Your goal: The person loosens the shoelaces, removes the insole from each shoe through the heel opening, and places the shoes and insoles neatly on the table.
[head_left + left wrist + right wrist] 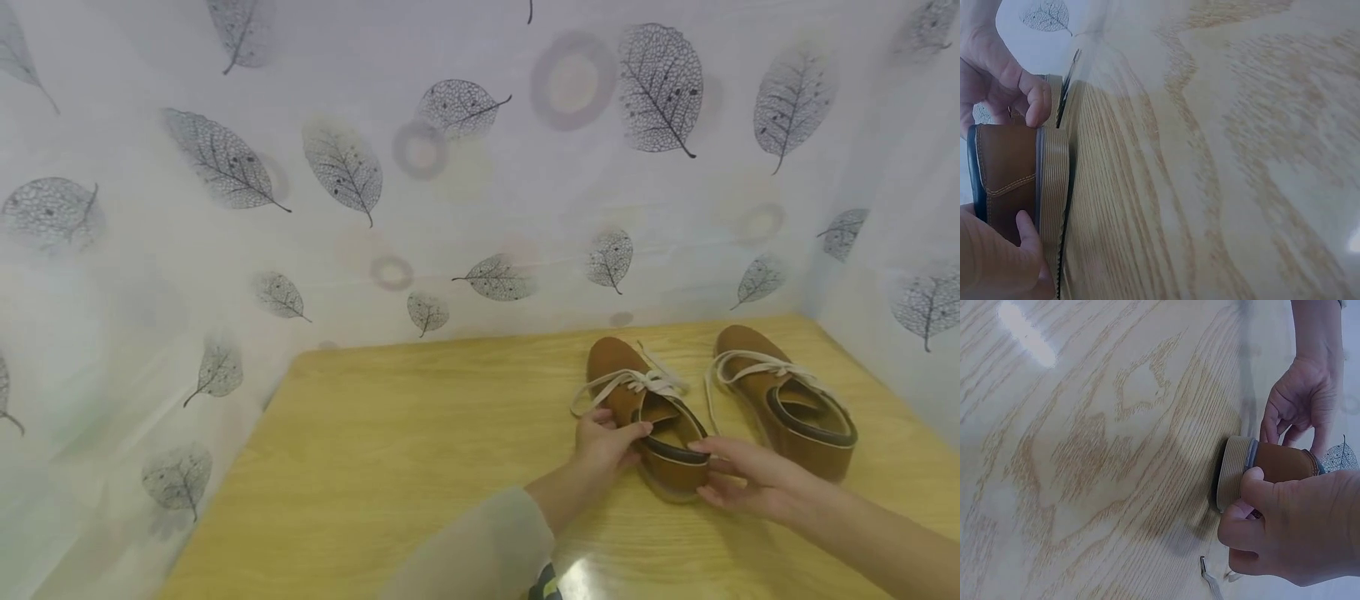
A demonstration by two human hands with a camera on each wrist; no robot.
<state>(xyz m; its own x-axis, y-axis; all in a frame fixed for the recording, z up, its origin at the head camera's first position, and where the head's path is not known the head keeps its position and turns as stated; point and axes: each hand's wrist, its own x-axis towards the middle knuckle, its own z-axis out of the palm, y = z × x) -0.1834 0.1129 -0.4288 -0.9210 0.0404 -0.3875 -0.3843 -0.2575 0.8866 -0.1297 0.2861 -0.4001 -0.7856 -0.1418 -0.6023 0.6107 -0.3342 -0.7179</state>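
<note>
A brown lace-up shoe (673, 473) with a dark collar and cream laces (651, 382) sits on the wooden table, toe pointing to the back. My left hand (602, 443) holds its left side, thumb over the collar. At the right of the heel, my right hand (753, 482) grips the shoe with thumb at the collar and fingers lower down. The right wrist view shows both hands on either side of the heel, right fingers (1244, 534) near the ribbed pale sole (1233, 475). The matching shoe (810, 433) stands just to the right, untouched.
The light wooden table (390, 442) extends far to the left of the shoes. A pale curtain with a leaf print (495, 192) hangs along the back and both sides. Loose laces from the second shoe (711, 400) trail between the pair.
</note>
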